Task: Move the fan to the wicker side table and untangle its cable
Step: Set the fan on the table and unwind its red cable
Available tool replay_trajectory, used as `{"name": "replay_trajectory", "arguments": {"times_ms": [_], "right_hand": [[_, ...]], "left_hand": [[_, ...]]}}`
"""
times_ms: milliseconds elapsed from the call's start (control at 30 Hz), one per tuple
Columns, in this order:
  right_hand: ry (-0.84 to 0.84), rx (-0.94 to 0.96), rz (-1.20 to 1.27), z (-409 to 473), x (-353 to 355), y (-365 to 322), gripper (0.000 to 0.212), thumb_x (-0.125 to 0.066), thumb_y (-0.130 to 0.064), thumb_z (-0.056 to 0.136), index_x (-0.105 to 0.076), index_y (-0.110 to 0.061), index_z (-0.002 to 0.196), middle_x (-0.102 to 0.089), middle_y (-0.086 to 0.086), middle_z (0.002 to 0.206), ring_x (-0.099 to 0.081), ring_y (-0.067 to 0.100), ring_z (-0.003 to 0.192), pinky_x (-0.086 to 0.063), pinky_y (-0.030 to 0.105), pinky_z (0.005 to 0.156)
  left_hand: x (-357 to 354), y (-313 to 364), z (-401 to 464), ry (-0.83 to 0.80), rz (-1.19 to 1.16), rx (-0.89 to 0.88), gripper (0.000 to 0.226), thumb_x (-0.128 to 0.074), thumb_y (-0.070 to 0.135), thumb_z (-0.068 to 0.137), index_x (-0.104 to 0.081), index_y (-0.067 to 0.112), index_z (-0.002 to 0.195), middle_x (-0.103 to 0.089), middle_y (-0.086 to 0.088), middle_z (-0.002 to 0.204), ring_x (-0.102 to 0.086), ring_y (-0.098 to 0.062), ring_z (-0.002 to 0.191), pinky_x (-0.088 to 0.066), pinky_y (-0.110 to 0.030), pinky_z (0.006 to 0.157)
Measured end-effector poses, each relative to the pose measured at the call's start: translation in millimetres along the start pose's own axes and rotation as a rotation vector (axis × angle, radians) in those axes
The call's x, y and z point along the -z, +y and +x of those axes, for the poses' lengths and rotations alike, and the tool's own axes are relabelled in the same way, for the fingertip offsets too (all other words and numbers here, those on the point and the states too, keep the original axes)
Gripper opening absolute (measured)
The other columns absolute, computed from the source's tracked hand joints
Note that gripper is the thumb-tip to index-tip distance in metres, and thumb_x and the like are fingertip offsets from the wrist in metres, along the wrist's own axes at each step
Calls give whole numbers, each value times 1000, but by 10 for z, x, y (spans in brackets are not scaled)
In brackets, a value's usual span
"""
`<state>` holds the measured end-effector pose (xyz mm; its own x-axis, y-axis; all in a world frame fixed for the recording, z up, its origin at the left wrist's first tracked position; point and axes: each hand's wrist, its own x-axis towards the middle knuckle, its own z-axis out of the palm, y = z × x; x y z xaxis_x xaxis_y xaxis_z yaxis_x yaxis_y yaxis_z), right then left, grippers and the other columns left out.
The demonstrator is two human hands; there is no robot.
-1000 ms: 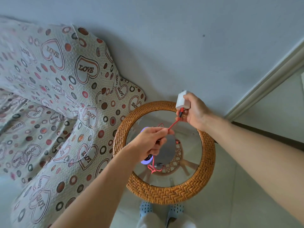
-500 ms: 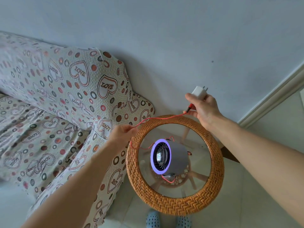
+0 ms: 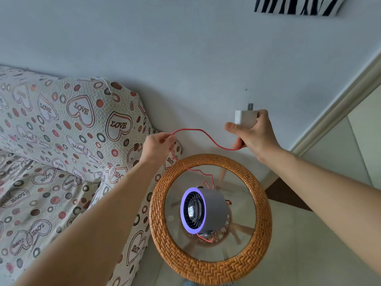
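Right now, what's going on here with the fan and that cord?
A person is sorting out the thin red cable of a small grey round fan with a glowing purple ring, which already sits on the round wicker side table with a glass top. The right hand holds the white plug adapter; the left hand pinches the cable farther along, near the heart-patterned sofa cover.

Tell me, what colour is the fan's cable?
Red; the cable shows best in the head view.
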<state>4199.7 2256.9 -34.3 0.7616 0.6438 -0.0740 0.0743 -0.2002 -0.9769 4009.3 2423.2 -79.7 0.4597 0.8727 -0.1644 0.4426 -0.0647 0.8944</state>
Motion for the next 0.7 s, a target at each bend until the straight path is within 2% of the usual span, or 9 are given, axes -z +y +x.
{"name": "replay_trajectory", "arguments": {"times_ms": [67, 167, 267, 400, 500, 567, 633, 700], "right_hand": [[13, -3, -34, 21, 52, -29, 66, -85, -26, 71, -38, -10, 114, -54, 17, 97, -55, 19, 53, -54, 32, 42], [8, -75, -4, 60, 153, -28, 63, -85, -19, 71, -41, -11, 115, -52, 8, 92, -50, 16, 61, -47, 27, 43], [-11, -159, 34, 98, 272, -29, 52, -80, -5, 74, -46, -12, 113, -51, 5, 90, -50, 16, 69, -44, 26, 52], [-1, -197, 133, 142, 443, -69, 33, -64, 13, 75, -58, -6, 101, -51, 10, 81, -47, 16, 62, -38, 25, 47], [25, -207, 100, 148, 555, -104, 16, -64, 8, 78, -65, -5, 86, -56, 9, 69, -47, 12, 48, -36, 21, 38], [56, -217, 28, 138, 633, -128, 3, -68, -2, 79, -68, -4, 81, -61, 8, 64, -46, 11, 42, -39, 22, 39], [56, -241, -30, 123, 724, -148, 16, -71, -18, 80, -69, -2, 78, -63, 4, 56, -45, 11, 38, -41, 25, 40], [20, -274, -12, 113, 806, -172, 25, -70, -28, 81, -69, -7, 69, -59, 0, 49, -43, 10, 35, -37, 21, 38]], "left_hand": [[-112, 109, 16, -35, 17, -12, 14, -67, 34, 90, -76, 24, 93, -66, 13, 67, -56, -5, 59, -46, -16, 54], [-285, 307, 2, -90, 42, -47, 15, -68, 38, 89, -76, 27, 95, -68, 20, 75, -59, 6, 69, -40, -13, 60], [-458, 516, -50, -212, -58, -74, 8, -69, 27, 90, -75, 22, 89, -71, 6, 71, -64, -6, 64, -51, -21, 71], [-700, 791, -167, -321, 8, -123, 13, -66, 31, 92, -76, 23, 92, -60, 4, 62, -50, -9, 53, -47, -22, 58], [-889, 970, -255, -392, 76, -155, 17, -64, 36, 92, -77, 25, 96, -52, 5, 60, -40, -4, 45, -36, -16, 48], [-1002, 1065, -329, -428, 95, -174, 20, -63, 36, 93, -78, 23, 98, -48, 5, 59, -37, 0, 38, -30, -11, 40], [-1095, 1147, -403, -444, 109, -186, 21, -64, 35, 92, -78, 21, 98, -46, 4, 59, -36, 0, 35, -28, -9, 39], [-1163, 1224, -466, -456, 101, -189, 21, -64, 33, 92, -79, 19, 97, -43, 3, 58, -33, -2, 35, -27, -11, 38]]}}
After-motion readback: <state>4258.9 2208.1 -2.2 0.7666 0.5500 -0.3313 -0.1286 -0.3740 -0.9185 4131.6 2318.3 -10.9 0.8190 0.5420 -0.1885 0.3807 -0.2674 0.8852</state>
